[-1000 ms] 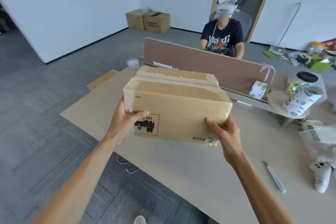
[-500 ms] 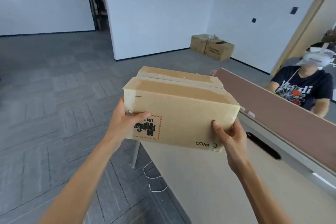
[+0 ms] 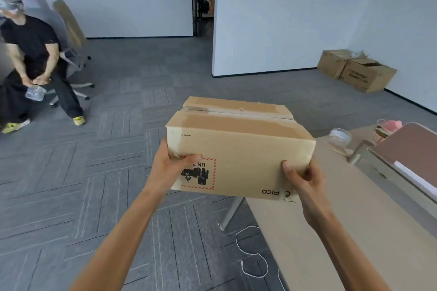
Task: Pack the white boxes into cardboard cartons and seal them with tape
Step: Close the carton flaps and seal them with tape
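Nearest the camera, two bare forearms reach forward. The left hand (image 3: 170, 168) grips the left end of the cardboard carton (image 3: 238, 149), thumb laid on the near face at the corner of a red-bordered warning label (image 3: 198, 173), the other fingers gone round the end and out of sight. The right hand (image 3: 305, 182) clasps the lower right corner, thumb flat on the front and fingers curled against the end. The carton hangs in the air between them, over the grey carpet (image 3: 94, 172) and just left of the table (image 3: 343, 231) edge, touching neither, and its printing reads upside down, so it is carried inverted. The uppermost flaps are closed, and a glossy strip of tape (image 3: 227, 111) seems to run along their seam, with the cardboard skin torn in patches beside it. By that showing this carton is probably packed and sealed and needs only a place to be set down, though no white boxes can be seen, so what it contains cannot be confirmed, nor whether more boxes wait. A white cord (image 3: 251, 257) loops on the floor by the table leg. Farther along the table stand a glass jar (image 3: 340, 139) and a brown partition (image 3: 411, 146). By the far wall sit two larger cartons (image 3: 364, 75), at least one with open flaps, perhaps awaiting their turn, and two people (image 3: 30, 49) are at the far left
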Demonstrator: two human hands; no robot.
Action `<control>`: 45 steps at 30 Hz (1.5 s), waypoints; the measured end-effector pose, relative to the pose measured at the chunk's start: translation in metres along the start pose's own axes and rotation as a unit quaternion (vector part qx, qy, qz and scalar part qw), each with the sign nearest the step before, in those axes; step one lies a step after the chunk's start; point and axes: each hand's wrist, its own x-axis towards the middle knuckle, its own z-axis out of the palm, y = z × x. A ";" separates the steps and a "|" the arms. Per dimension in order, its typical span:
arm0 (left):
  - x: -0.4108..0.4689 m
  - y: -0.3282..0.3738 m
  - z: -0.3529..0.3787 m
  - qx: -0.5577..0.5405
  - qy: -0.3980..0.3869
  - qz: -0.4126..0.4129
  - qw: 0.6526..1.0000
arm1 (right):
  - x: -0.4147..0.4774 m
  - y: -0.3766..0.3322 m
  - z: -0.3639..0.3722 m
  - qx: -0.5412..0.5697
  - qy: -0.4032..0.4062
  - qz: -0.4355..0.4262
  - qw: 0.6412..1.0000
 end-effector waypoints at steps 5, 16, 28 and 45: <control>0.041 -0.018 -0.044 0.023 0.060 -0.021 0.998 | 0.054 0.032 0.062 0.031 -0.053 0.019 0.998; 0.227 -0.026 -0.080 0.095 0.145 -0.016 0.985 | 0.250 0.111 0.183 0.121 -0.130 0.059 0.982; 0.446 -0.044 -0.091 0.057 0.137 -0.020 0.989 | 0.450 0.136 0.253 0.050 -0.117 0.058 0.990; 0.835 -0.061 0.007 0.050 -0.204 -0.022 0.977 | 0.641 0.172 0.271 -0.045 0.239 0.053 0.969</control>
